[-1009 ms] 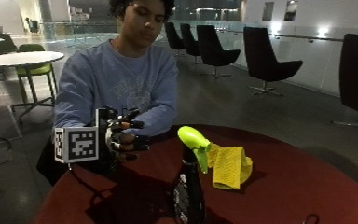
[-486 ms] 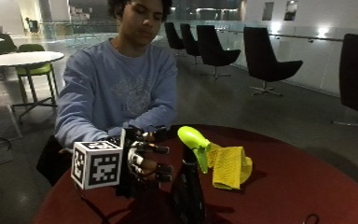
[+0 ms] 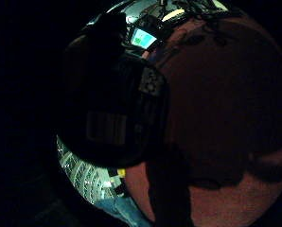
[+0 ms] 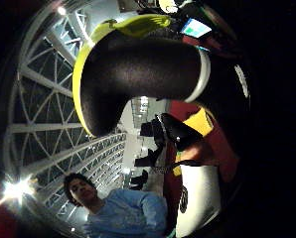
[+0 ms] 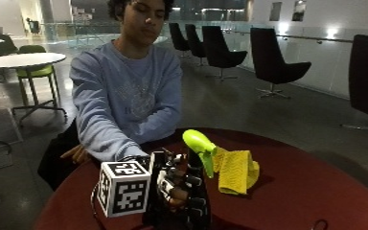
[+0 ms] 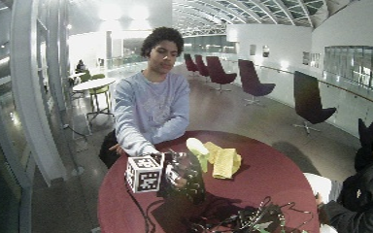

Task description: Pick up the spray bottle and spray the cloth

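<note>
Seated at the round red bench [image 5: 311, 187], you reach your gloved right hand [image 5: 174, 184] to the dark spray bottle [image 5: 197, 201] standing upright near the bench's front edge. Your fingers [image 5: 171, 178] are curled around the bottle's body, below its lime-green spray head [image 5: 198, 143], whose black trigger and green cap fill the thumb-side palm view. The yellow cloth [image 5: 236, 168] lies crumpled on the bench just beyond your fingers, beside the spray head. Your bare hand [image 5: 75, 154] rests at the bench's far edge.
</note>
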`<state>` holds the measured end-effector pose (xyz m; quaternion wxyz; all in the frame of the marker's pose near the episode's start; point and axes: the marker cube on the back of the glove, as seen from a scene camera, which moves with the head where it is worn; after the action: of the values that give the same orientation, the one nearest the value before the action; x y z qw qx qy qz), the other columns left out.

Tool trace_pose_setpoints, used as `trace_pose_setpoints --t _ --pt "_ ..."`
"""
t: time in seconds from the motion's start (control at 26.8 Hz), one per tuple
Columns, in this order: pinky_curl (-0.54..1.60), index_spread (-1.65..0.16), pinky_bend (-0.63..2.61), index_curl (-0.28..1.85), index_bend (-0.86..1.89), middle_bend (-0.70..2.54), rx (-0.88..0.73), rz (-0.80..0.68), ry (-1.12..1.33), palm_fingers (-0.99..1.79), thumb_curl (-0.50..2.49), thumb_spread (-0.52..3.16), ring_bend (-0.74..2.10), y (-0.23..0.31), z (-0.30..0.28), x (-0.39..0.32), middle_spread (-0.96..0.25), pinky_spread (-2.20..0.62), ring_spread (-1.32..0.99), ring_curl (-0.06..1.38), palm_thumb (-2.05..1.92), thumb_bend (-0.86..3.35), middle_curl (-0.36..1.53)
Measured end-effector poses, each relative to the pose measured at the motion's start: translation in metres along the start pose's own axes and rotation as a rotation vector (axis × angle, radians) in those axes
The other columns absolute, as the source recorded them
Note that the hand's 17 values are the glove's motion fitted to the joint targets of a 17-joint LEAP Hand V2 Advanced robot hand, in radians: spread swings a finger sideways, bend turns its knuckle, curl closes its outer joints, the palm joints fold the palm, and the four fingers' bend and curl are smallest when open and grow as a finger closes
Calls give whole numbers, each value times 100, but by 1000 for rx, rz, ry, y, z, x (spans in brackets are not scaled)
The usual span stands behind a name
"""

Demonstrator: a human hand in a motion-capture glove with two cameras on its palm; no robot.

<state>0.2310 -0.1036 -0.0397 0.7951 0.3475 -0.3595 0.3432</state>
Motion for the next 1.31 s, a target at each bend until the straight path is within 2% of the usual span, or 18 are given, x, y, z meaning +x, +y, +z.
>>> trace_pose_setpoints --t 0.22,0.49,0.6,0.67,0.78,0.97,1.08,1.31 --pt "31 -39 28 26 16 26 63 -26 42 55 39 103 33 -6 14 -4 -4 26 1 30 70 -3 38" --pt "26 -32 14 33 28 29 180 -44 116 86 39 100 34 -11 20 -8 -5 27 -2 30 71 -3 40" --pt "25 -30 12 34 25 37 152 -94 140 99 43 102 39 -11 18 -14 -5 27 -3 32 83 4 43" --pt "24 -28 13 36 25 37 78 -127 165 111 46 97 44 -8 19 -20 -7 27 -4 33 89 5 43" --pt "25 -26 14 39 24 38 -106 -143 199 114 48 92 48 3 23 -33 -7 26 -5 36 92 4 45" --pt "26 -25 17 42 22 39 -481 -77 290 115 50 88 49 34 40 -56 -8 26 -6 38 95 2 46" --pt "26 -23 18 43 20 38 -654 -24 346 116 51 86 50 50 52 -65 -8 26 -5 39 94 -1 46" --pt "27 -23 17 45 18 37 -851 96 343 115 53 84 50 67 80 -79 -8 25 -4 39 94 -2 47"
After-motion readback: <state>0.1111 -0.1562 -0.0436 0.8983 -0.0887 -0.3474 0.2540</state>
